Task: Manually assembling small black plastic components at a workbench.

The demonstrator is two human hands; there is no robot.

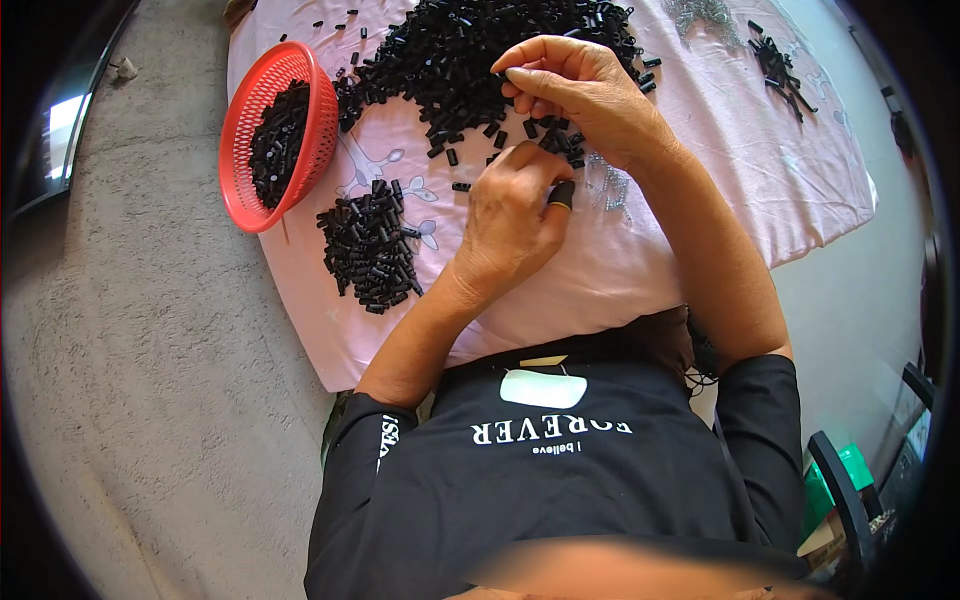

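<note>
My right hand [590, 95] is raised over the near edge of a big heap of small black tubular pieces [450, 60]. Its thumb and forefinger pinch together on a small black piece [500, 75], mostly hidden by the fingertips. Lower and to the left, my left hand [510, 225] rests curled near the cloth, back upward. Whatever its fingers may hold is out of sight. A black sleeve-like cover with a yellow edge [561, 195] shows at its thumb side. Small thin silver metal parts [610, 185] lie scattered just right of my left hand.
A red plastic basket [232, 165] with black pieces stands at the table's left edge. Near it lies a smaller pile of black pieces [370, 245]. More silver parts [700, 18] and a few black pieces [780, 70] are at the far right. Pink cloth [620, 280] covers the table.
</note>
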